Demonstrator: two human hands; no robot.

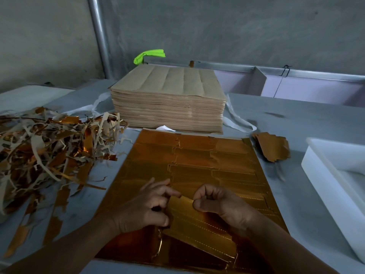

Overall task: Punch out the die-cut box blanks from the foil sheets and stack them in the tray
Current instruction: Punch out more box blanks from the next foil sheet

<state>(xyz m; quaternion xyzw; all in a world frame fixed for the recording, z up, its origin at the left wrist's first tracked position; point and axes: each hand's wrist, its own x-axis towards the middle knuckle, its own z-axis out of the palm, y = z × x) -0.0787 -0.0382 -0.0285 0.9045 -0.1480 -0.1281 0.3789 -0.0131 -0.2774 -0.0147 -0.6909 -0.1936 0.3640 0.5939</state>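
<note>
The partly freed box blank (197, 224), gold foil side up, lifts at a tilt from the near portion of the foil sheet (197, 165). It is still joined to the sheet along its near side.

The left hand (146, 206) pinches the blank's left edge between thumb and curled fingers. The right hand (219, 202) is curled, thumb on the blank's far right corner, pinching it.

The foil sheet lies flat at the middle of the tabletop's (296, 119) near edge, die-cut outlines visible across it.

A small pile of punched blanks (270, 147) sits just beyond the sheet's far right corner. A white tray (324, 184) stands at the right edge; its contents cannot be told.

A tall stack of sheets (167, 101), brown side up, stands toward the far edge, touching the foil sheet's far side. Scrap strips (49, 145) are heaped along the left edge.
</note>
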